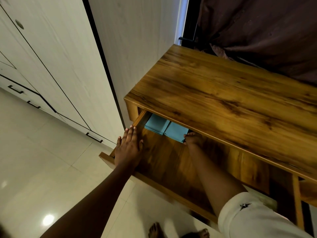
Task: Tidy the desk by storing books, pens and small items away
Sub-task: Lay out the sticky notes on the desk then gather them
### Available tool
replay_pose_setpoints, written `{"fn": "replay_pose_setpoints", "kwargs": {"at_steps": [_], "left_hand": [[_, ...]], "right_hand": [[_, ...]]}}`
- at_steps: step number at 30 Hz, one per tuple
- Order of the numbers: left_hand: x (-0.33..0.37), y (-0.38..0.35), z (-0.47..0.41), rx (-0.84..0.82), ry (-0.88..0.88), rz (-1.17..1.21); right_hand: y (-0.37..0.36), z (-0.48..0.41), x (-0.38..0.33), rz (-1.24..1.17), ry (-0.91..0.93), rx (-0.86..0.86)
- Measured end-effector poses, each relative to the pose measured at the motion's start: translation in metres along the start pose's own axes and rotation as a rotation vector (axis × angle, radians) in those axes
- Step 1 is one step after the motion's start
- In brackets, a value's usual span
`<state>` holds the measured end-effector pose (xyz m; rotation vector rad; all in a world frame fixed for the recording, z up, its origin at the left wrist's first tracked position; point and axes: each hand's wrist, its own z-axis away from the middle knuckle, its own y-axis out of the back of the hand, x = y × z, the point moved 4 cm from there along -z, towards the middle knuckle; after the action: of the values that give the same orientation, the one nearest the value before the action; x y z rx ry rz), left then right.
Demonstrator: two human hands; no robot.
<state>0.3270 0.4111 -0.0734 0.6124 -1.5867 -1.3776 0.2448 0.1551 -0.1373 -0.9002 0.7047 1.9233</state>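
Plainly, the two blue books [157,123] lay side by side at the back of the open drawer [154,185], half tucked under the desk top [223,93]. The person's right hand [193,140] reached deep inside, fingertips at the near corner of the right-hand book. I could not tell whether they pinched its edge or only nudged it (that corner sat in shadow). The left hand [127,148] lay flat along the drawer's left side wall, fingers straight and close together, gripping nothing; it looked like a bracing touch.

Progress, as I judged it: the books seemed as good as stored, needing at most a last squaring-up. No pens or small items showed in the part of the drawer I could see, so that share of the job could not be judged. The drawer was not yet pushed shut.

Around the desk: a pale wardrobe [51,57] to the left, a brown curtain [257,31] behind, and glossy floor tiles [42,152] under bare feet [156,231].
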Motion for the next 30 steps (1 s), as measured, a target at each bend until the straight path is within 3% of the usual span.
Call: {"fn": "replay_pose_setpoints", "kwargs": {"at_steps": [3, 14, 24, 30], "left_hand": [[0.001, 0.001, 0.001, -0.002, 0.001, -0.006], [0.002, 0.002, 0.002, -0.015, 0.007, -0.012], [0.007, 0.004, 0.003, -0.031, 0.007, -0.028], [0.021, 0.014, 0.016, -0.001, 0.022, 0.030]], "right_hand": [[-0.001, -0.002, 0.001, -0.020, -0.001, 0.071], [0.001, -0.009, 0.002, 0.115, 0.030, 0.049], [0.001, -0.039, 0.015, 0.629, 0.251, 0.043], [0.057, 0.058, -0.010, 0.513, 0.395, -0.038]]}}
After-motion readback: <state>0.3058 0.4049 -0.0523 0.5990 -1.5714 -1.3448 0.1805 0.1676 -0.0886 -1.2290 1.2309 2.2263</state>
